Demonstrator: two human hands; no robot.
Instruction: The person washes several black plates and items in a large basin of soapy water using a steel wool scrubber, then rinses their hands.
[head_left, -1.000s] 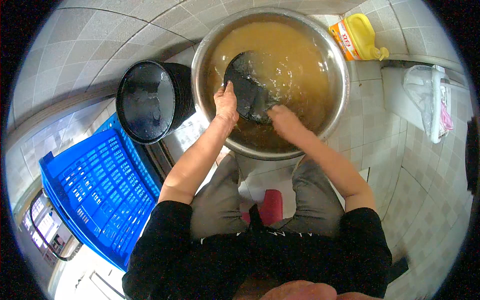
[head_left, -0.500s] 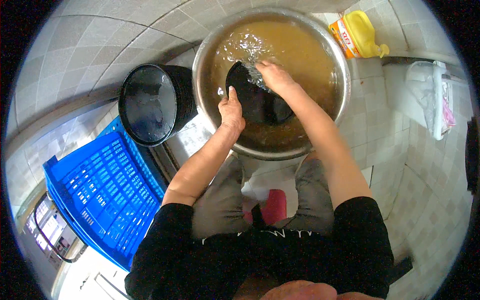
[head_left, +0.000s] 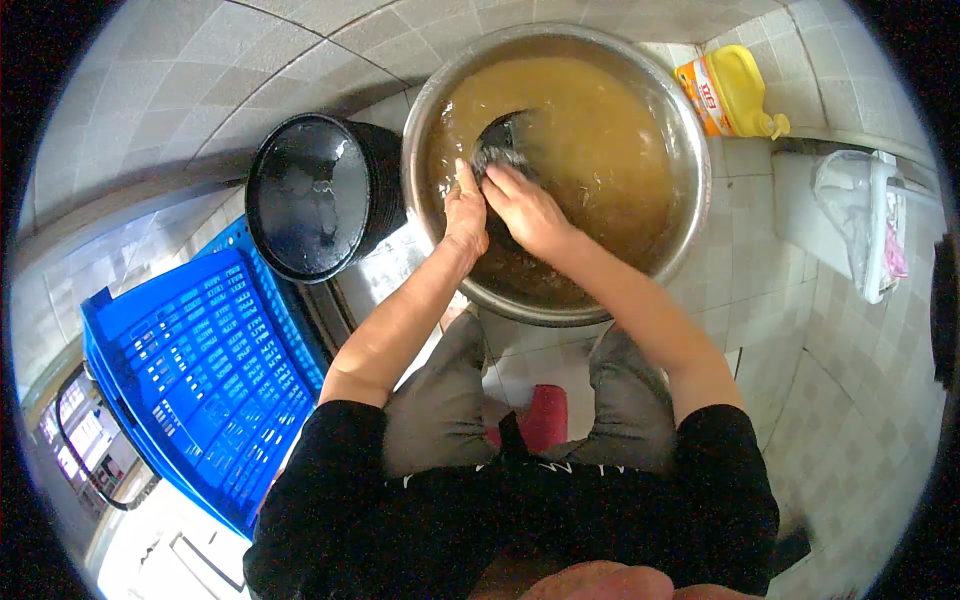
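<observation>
A wide steel basin (head_left: 697,190) full of murky brown water stands before me. In it a round black pan (head_left: 512,127) lies tilted and partly under water, its lower part hard to see. My left hand (head_left: 465,214) grips the pan at its left edge, thumb up along the rim. Pressed to the pan's face, my right hand (head_left: 527,212) is closed over a grey steel-wool scrubber (head_left: 496,158), close beside the left fingers. To the left of the basin rises a stack of similar black round pans (head_left: 305,200), wet on top.
Blue plastic crates (head_left: 205,370) lean at the left. Behind the basin on the right stands a yellow detergent jug (head_left: 738,92). A white bin with a clear liner (head_left: 850,200) is at the far right. Beneath me is a red stool (head_left: 545,415); tiled walls surround the corner.
My right hand has drawn the scrubber down and left across the pan, nearer my left hand. More of the pan is now under the water. My left hand keeps its hold.
</observation>
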